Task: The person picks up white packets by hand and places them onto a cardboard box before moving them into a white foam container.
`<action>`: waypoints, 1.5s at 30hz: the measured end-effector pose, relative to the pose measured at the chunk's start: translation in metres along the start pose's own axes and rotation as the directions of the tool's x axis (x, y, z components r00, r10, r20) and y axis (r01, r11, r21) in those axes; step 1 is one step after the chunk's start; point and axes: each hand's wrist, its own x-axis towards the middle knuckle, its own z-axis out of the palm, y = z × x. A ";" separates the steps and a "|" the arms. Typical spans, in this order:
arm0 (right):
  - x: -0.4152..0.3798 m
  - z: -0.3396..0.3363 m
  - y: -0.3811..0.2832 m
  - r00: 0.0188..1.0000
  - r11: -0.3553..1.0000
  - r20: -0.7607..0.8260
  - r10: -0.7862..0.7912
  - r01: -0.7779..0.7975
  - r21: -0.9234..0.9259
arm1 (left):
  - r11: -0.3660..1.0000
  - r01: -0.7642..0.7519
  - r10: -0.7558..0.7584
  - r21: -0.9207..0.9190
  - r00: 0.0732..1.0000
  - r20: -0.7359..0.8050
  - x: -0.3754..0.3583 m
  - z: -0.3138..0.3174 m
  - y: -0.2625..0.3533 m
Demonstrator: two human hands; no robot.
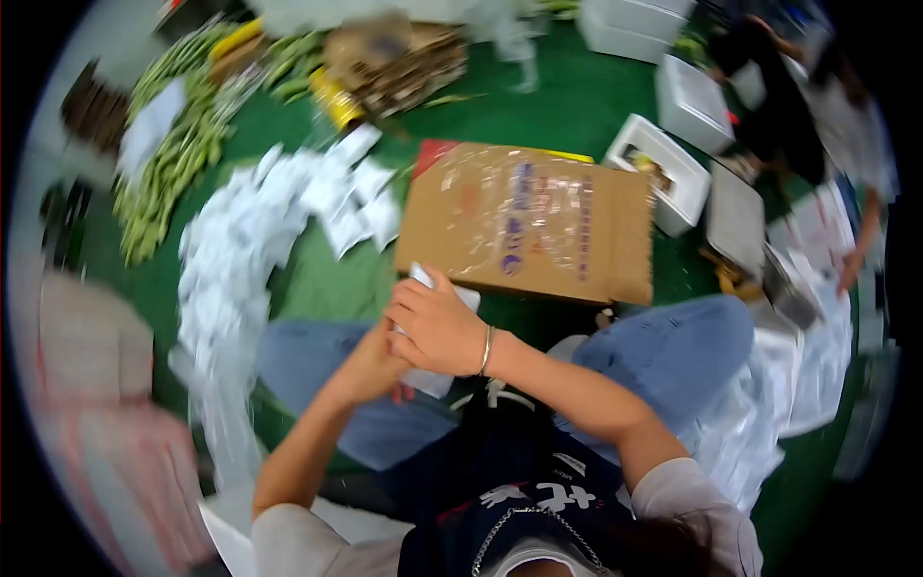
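Note:
In front of my lap, my right hand (437, 327), with a bangle at the wrist, curls its fingers over a white packet (429, 383). My left hand (369, 367) meets it from the left, its fingers closed at the packet and partly covered by the right hand. White parts stick out above and below the fingers; the packet's far side is hidden. Just beyond the hands lies a taped cardboard box (538, 221) with blue print. A long heap of similar white packets (231, 260) curves along the floor to the left, with several loose ones near the box.
Green corn cobs (183, 144) lie at the far left beside flattened cardboard (394, 62) and a yellow roll (336, 98). White foam boxes (659, 173) stand right of the cardboard box. Another person (836, 106) is at the upper right. Clear plastic bags (745, 423) lie at right.

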 end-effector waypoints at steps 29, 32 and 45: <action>-0.036 0.006 0.168 0.522 0.384 0.094 0.848 -0.727 0.569 | 0.809 0.495 0.084 0.316 0.435 -0.897 0.302 -0.266 -0.175; -0.060 -0.002 0.178 0.435 0.300 0.079 0.897 -0.730 0.614 | 0.762 0.633 -0.103 0.137 0.328 -0.939 0.380 -0.271 -0.176; -0.028 0.009 0.132 0.604 0.308 0.197 0.773 -0.628 0.715 | 0.937 -0.151 0.067 -0.315 0.963 -0.260 0.139 -0.187 -0.061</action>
